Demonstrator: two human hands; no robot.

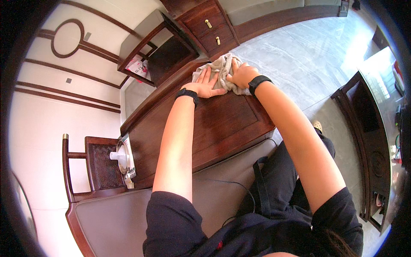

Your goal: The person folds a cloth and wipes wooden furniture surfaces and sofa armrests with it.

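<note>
A crumpled light grey-beige cloth (221, 69) lies at the far end of a dark wooden tabletop (221, 125), which is part of the seating. My left hand (204, 85) rests on the cloth's left part, palm down with the fingers spread. At the cloth's right side, my right hand (242, 74) grips its bunched folds, index finger stretched forward. Each wrist wears a black band.
Near the tabletop's left end stands a round metal tray (123, 157) with a whitish translucent object. A grey seat cushion (128, 221) with a thin black cable lies below. Beyond are a drawer cabinet (212, 30), an open side table (160, 48) and, right, a glossy-topped table (375, 77).
</note>
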